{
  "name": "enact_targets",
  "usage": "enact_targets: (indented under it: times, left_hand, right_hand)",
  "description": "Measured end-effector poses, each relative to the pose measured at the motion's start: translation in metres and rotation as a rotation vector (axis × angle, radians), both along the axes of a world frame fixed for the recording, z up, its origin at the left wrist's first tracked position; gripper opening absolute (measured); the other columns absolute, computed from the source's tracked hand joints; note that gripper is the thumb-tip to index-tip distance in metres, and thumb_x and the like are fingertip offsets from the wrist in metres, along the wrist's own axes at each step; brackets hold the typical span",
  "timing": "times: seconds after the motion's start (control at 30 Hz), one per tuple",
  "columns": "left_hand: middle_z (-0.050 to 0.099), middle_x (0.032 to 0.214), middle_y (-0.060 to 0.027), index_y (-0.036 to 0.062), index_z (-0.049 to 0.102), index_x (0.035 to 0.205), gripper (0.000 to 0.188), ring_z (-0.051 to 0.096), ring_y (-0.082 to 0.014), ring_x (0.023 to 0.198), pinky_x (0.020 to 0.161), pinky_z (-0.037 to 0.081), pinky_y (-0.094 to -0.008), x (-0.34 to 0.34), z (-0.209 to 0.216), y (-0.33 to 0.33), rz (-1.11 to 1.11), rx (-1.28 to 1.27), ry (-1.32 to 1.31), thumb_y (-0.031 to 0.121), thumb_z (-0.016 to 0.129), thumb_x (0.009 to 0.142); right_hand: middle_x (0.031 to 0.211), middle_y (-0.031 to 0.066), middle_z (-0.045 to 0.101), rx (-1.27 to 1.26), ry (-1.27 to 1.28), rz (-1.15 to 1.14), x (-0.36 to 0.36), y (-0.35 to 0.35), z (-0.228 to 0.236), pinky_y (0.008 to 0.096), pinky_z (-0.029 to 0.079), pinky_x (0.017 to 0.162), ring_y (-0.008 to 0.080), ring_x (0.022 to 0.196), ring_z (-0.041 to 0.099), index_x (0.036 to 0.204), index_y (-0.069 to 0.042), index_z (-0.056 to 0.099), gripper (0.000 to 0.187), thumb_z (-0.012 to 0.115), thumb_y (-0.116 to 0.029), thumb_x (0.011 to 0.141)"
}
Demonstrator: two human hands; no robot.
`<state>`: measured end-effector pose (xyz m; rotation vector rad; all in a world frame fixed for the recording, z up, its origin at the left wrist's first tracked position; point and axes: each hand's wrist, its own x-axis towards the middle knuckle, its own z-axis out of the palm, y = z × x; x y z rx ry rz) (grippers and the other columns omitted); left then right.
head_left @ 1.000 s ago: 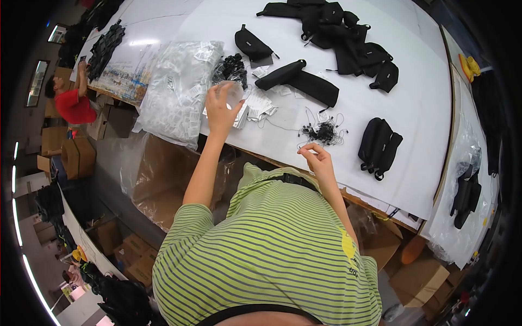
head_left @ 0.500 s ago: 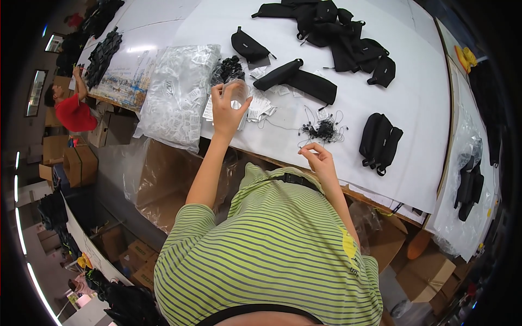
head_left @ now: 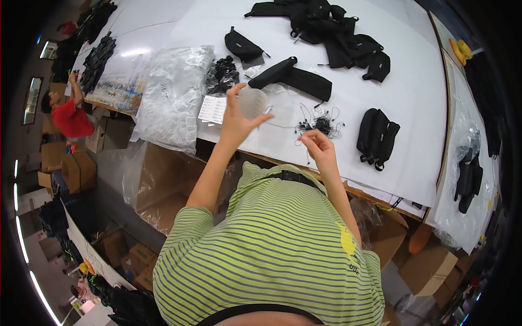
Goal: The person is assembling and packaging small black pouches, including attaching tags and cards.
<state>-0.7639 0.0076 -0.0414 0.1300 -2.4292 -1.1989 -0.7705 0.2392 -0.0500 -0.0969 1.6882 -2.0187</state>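
Note:
My left hand (head_left: pixel 237 120) has its thumb and fingers curved around a round, translucent plastic piece (head_left: pixel 253 102) above the table. White printed tags (head_left: pixel 212 110) lie just left of that hand. My right hand (head_left: pixel 319 148) is closed in a pinch at the table's near edge, with a thin dark string (head_left: pixel 298 139) at its fingertips. Just beyond it lies a tangled heap of black tag strings (head_left: pixel 323 126). Two black zip pouches (head_left: pixel 293 79) rest past my left hand, one overlapping the other, and another black pouch (head_left: pixel 242 45) lies farther back.
A large clear bag of tags (head_left: pixel 173 98) lies at the left, beside a bundle of small black parts (head_left: pixel 222 75). Black pouches (head_left: pixel 356 48) are piled at the back, with a small group (head_left: pixel 377 138) at right. A person in red (head_left: pixel 70 118) works far left.
My left hand has moved right and slightly nearer with the translucent piece, showing more of the tags on its left. My right hand has risen slightly toward the string heap, still pinched.

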Motion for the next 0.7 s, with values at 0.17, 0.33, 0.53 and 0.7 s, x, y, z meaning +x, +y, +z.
enact_targets:
  times: [0.17, 0.33, 0.53, 0.7]
  left_hand:
    - [0.041, 0.128, -0.0149, 0.0056, 0.027, 0.130, 0.094, 0.046, -0.0336, 0.110, 0.091, 0.041, -0.0403, 0.021, 0.017, 0.054, -0.177, -0.041, -0.021, 0.035, 0.083, 0.060]
    - [0.050, 0.115, -0.0110, 0.0078, 0.029, 0.130, 0.088, 0.055, -0.0218, 0.099, 0.082, 0.046, -0.0331, 0.028, 0.039, 0.075, -0.237, 0.242, -0.123, 0.022, 0.083, 0.062]
    - [0.063, 0.090, -0.0046, 0.0014, 0.059, 0.099, 0.028, 0.058, -0.0126, 0.081, 0.076, 0.045, -0.0260, 0.027, 0.049, 0.067, -0.343, 0.531, -0.329, 0.016, 0.069, 0.077]
    - [0.064, 0.081, -0.0057, 0.0036, 0.065, 0.087, 0.013, 0.058, -0.0125, 0.075, 0.071, 0.044, -0.0246, 0.024, 0.066, 0.062, -0.527, 0.225, -0.341, 0.012, 0.067, 0.077]
  right_hand:
    - [0.073, 0.0011, 0.059, 0.045, 0.319, -0.100, -0.015, -0.014, 0.031, 0.0196, 0.037, 0.054, 0.0040, 0.060, 0.047, 0.088, -0.001, 0.061, 0.012, 0.061, -0.013, 0.085]
    - [0.074, 0.0024, 0.059, 0.245, 0.276, -0.049, -0.009, -0.001, 0.046, 0.0202, 0.042, 0.061, 0.0069, 0.067, 0.054, 0.088, 0.001, 0.057, 0.011, 0.058, -0.010, 0.087]
    - [0.068, 0.0061, 0.055, 0.322, 0.503, -0.019, 0.001, 0.018, 0.064, 0.0249, 0.041, 0.056, 0.0125, 0.061, 0.050, 0.082, 0.001, 0.053, 0.010, 0.058, -0.007, 0.085]
    - [0.068, 0.0088, 0.051, 0.429, 0.564, 0.140, 0.011, 0.023, 0.091, 0.0273, 0.041, 0.055, 0.0177, 0.059, 0.050, 0.083, 0.000, 0.051, 0.007, 0.057, -0.003, 0.084]
